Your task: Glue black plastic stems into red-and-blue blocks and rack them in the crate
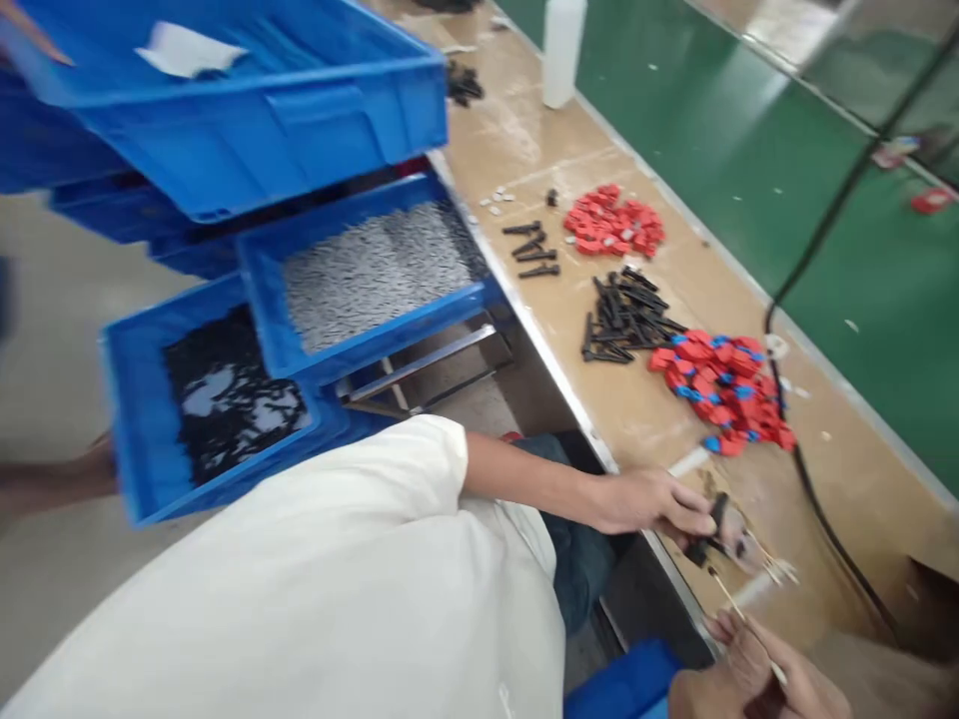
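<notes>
Tan bench (629, 429), small blk part (719, 511) pinched by L hand (645, 502), dark-tipped stick (726, 593) by R hand (756, 674)

Tan surface (644, 419): red parts (615, 222); small white pieces (495, 200); black parts (627, 318) in a loose heap; red-and-blue parts (725, 389); white container (563, 52) upright near far end.

A long tan bench (524, 130), edged with a pale metal strip, is shown running diagonally from the upper middle to the lower right. Beyond it, a green floor (674, 130) is crossed by a pale line; a duller, glossy area on which light is reflected is seen at the upper right. A grey-beige floor (45, 270) is visible at the left. Beneath the blue bins (360, 130), a metal frame (442, 359) is partly exposed.
</notes>
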### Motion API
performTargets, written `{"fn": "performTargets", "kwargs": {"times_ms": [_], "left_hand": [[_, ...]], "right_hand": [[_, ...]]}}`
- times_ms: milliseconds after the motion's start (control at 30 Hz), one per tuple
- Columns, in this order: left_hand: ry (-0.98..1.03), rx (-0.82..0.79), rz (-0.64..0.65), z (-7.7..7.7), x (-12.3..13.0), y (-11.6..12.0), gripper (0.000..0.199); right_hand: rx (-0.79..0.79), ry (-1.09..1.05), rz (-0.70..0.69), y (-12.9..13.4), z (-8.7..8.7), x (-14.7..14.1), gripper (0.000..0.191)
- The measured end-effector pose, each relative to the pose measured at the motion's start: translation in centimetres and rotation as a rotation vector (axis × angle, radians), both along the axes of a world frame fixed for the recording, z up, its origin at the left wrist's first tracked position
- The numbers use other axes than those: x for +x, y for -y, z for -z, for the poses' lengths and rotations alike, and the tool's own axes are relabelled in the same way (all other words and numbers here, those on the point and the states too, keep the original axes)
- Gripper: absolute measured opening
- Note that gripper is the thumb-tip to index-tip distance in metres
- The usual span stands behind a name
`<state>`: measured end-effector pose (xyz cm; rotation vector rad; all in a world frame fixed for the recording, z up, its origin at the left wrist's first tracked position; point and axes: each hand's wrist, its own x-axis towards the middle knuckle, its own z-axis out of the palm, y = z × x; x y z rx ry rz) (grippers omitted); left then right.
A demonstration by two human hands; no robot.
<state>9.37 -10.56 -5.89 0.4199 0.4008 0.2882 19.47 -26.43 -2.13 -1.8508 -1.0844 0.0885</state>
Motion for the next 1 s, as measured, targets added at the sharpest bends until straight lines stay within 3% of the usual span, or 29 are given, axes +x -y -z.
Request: {"fn": "performTargets", "kwargs": {"times_ms": [100,200,433,567,767,1000], "left_hand": [[0.024,-0.077,0.020,-0.7,-0.5,0.1,0.024],[0.060,-0.136,0.054,-0.8,-0.5,0.2,0.025],[0.200,-0.179,0.217,-0.7,-0.8,0.4,0.023],[0.324,-0.278,0.306,-1.7,-1.4,0.2,0.026],[0.344,-0.352,0.288,-3.5,-1.8,0.1,0.028],[0.225,-0.386,0.262,-4.1,-2.0,0.1,0.028]], "right_hand": [[0.337,-0.009,0.149,-1.0,-1.3,-2.3,0.016],[0.460,-0.181,0.133,-2.0,-2.1,-3.8,0.010],[0.528,-0.472,0.116,-1.1,-2.7,-3.1,0.015],[0.578,-0.527,0.084,-0.6,-2.7,-2.6,0.015],[0.592,-0.584,0.067,-0.1,-3.2,-2.9,0.016],[0.617,-0.593,0.010,0.8,-3.0,-2.5,0.015]]}}
